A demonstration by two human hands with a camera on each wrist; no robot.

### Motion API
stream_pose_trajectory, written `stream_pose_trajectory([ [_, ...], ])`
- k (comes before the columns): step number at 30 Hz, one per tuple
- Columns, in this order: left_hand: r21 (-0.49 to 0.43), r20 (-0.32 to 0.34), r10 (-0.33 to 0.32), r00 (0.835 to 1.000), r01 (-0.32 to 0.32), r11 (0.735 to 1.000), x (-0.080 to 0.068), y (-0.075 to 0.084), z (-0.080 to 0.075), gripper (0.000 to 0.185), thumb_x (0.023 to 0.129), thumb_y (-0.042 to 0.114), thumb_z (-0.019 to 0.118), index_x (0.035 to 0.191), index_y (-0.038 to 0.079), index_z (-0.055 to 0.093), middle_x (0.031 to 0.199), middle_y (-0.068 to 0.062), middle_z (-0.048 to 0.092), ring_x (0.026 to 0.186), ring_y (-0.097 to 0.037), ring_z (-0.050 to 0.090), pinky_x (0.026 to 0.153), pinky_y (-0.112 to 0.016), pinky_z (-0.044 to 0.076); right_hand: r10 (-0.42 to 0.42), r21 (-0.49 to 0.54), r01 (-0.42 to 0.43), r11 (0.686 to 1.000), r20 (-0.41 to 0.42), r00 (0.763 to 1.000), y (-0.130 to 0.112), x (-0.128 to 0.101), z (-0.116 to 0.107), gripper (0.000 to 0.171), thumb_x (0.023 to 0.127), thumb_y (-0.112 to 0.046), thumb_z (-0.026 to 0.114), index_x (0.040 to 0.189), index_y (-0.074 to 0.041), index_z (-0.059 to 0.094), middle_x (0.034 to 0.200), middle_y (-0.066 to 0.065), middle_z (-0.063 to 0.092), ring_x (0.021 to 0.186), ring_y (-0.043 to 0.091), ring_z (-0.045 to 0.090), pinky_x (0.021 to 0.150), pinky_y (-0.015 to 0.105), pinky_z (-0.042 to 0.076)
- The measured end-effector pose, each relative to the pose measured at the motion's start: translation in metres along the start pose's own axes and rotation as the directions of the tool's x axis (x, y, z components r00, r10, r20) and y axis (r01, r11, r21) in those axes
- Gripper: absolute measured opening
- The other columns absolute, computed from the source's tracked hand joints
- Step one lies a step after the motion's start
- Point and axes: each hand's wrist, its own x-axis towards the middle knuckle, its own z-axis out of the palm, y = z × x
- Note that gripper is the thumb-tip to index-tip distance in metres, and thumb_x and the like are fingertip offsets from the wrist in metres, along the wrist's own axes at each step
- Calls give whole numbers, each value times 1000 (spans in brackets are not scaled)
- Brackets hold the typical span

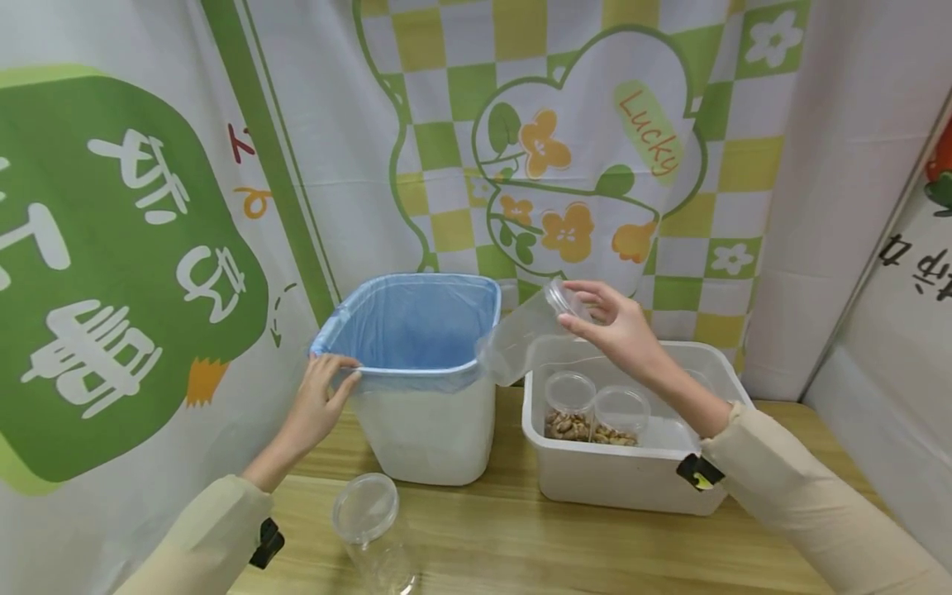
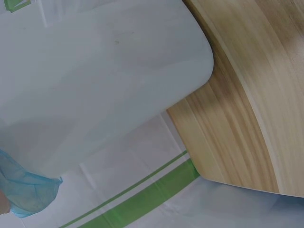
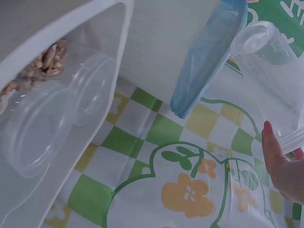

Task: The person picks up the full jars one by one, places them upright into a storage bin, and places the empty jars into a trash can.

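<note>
Over the wooden table point(image 1: 521, 537), the right hand point(image 1: 621, 326) grips a clear plastic jar point(image 1: 524, 335) by its base, tilted with its open mouth down at the rim of the blue-lined bin point(image 1: 416, 372); the jar looks empty now. The left hand point(image 1: 320, 405) clasps the bin's near rim, fingers curled over the liner, steadying it. To do this well, I judge the mouth should sit fully over the bin. Beside the bin, a white tub point(image 1: 632, 471) holds two lidded jars of nuts point(image 1: 591, 417); another lidded jar point(image 1: 372, 525) stands in front.
</note>
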Motion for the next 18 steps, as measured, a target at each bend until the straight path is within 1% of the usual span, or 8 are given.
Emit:
stream_pose_trajectory([
  [3, -4, 5, -3, 1000, 3, 1000, 0, 0, 0, 10, 83, -4, 54, 93, -7, 54, 90, -20, 55, 97, -36, 45, 103, -58, 6, 13, 37, -13, 999, 0, 1000, -6, 14, 4, 50, 82, -27, 63, 126, -12, 46, 120, 16, 50, 105, 27, 54, 81, 33, 49],
  [4, -5, 7, -6, 1000, 6, 1000, 0, 0, 0, 10, 83, -4, 54, 93, -7, 54, 90, -20, 55, 97, -36, 45, 103, -58, 6, 17, 43, -18, 999, 4, 1000, -7, 19, 6, 50, 82, -28, 63, 126, -12, 45, 119, 16, 50, 102, 27, 56, 78, 31, 50],
  [5, -6, 9, -10, 1000, 10, 1000, 0, 0, -1, 10, 83, -4, 53, 93, -7, 54, 91, -20, 55, 97, -36, 44, 103, -58, 5, 22, 39, -22, 999, 5, 1000, -8, 23, 8, 50, 82, -29, 63, 126, -13, 45, 118, 15, 50, 100, 27, 57, 78, 31, 50],
  [8, -4, 14, -20, 1000, 20, 1000, 1, 0, -1, 10, 84, -3, 53, 93, -6, 54, 91, -20, 55, 97, -36, 44, 104, -57, 5, 33, 2, -33, 999, -7, 999, -11, 36, 13, 51, 81, -33, 62, 126, -15, 46, 121, 15, 49, 102, 28, 54, 82, 34, 48],
  [12, -3, 16, -18, 1000, 18, 1000, 1, 0, -2, 10, 85, -2, 52, 94, -6, 54, 92, -19, 54, 98, -36, 44, 104, -56, 5, 49, -13, -49, 999, -44, 998, -13, 52, 20, 51, 81, -32, 63, 125, -14, 47, 125, 17, 46, 112, 30, 47, 89, 41, 43],
  [15, -4, 21, -15, 1000, 15, 1000, 2, 0, -1, 10, 85, -2, 52, 94, -6, 54, 92, -19, 54, 97, -36, 44, 104, -56, 5, 58, -15, -60, 998, -73, 996, -11, 63, 28, 51, 80, -30, 64, 125, -12, 48, 126, 18, 45, 112, 31, 47, 88, 42, 44],
  [18, 1, 22, -20, 1000, 20, 1000, 0, -1, -1, 11, 85, -2, 53, 94, -6, 54, 92, -20, 55, 97, -36, 45, 104, -56, 5, 70, -31, -73, 997, -86, 994, -9, 72, 38, 52, 79, -31, 65, 125, -12, 48, 128, 19, 43, 112, 32, 46, 85, 42, 45],
])
